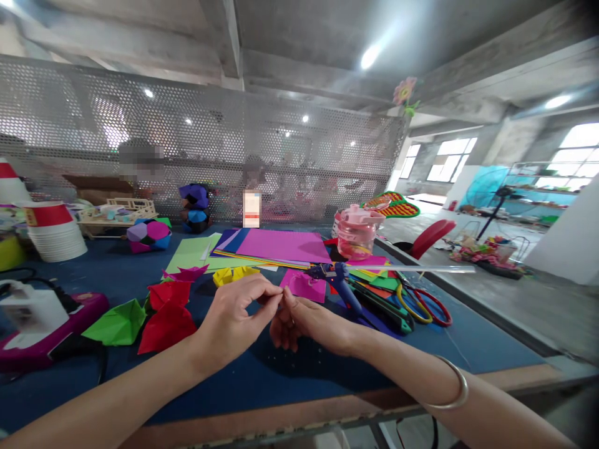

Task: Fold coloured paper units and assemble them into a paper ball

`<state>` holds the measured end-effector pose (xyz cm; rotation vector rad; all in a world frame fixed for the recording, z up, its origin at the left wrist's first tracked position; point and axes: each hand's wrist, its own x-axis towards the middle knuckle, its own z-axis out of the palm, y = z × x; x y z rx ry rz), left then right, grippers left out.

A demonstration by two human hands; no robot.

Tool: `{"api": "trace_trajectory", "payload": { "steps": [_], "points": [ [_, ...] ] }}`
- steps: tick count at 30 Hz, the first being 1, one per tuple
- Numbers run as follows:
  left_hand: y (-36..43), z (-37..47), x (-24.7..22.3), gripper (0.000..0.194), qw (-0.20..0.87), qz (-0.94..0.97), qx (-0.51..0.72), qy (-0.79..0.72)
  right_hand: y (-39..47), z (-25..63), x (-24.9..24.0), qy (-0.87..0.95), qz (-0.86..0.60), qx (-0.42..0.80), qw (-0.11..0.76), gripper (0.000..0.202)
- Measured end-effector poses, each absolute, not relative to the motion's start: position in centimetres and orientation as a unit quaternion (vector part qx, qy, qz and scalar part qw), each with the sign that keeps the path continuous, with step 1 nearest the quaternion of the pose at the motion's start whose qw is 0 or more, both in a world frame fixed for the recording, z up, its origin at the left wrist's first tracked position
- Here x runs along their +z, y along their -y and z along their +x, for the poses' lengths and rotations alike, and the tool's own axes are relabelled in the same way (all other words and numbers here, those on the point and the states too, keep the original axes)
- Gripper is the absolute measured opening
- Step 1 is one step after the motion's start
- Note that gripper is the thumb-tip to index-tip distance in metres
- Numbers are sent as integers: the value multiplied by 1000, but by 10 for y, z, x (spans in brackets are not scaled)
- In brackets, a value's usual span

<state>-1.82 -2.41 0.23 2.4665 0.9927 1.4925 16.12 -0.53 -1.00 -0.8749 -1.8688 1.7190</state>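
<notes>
Over the blue tabletop (pixel 299 390), my left hand (pixel 246 312) and my right hand (pixel 306 318) meet with thumbs and forefingers pinched together. Whatever lies between the fingertips is too small or hidden to make out. Just behind them is a blue hot glue gun (pixel 344 287) with a long clear glue stick (pixel 421 269) in its back. Its nozzle rests near a magenta paper square (pixel 309 290). Beside my left hand lie folded red paper (pixel 168 321), a folded green paper piece (pixel 119 324) and a yellow folded piece (pixel 233 275).
Coloured paper sheets (pixel 285 246) are stacked behind my hands. On the right are scissors (pixel 437 307), a green utility knife (pixel 384 305) and a pink bottle (pixel 358 232). Paper cups (pixel 56 234) and a magenta power strip (pixel 51 337) stand on the left. A perforated metal screen (pixel 281 143) borders the back.
</notes>
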Motion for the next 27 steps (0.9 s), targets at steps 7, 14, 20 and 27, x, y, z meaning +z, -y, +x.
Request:
{"api": "trace_trajectory", "payload": {
  "steps": [7, 14, 20, 27],
  "points": [
    [26, -20, 6, 12, 50, 809, 472, -346, 5, 161, -9, 677, -309, 627, 229, 76],
    [25, -22, 8, 14, 32, 800, 493, -339, 3, 162, -10, 677, -303, 632, 223, 72],
    [21, -27, 9, 13, 26, 778, 524, -346, 2, 163, -11, 671, -297, 640, 228, 72],
    [20, -24, 7, 9, 39, 809, 503, -303, 2, 163, -12, 675, -302, 634, 227, 74]
  ]
}}
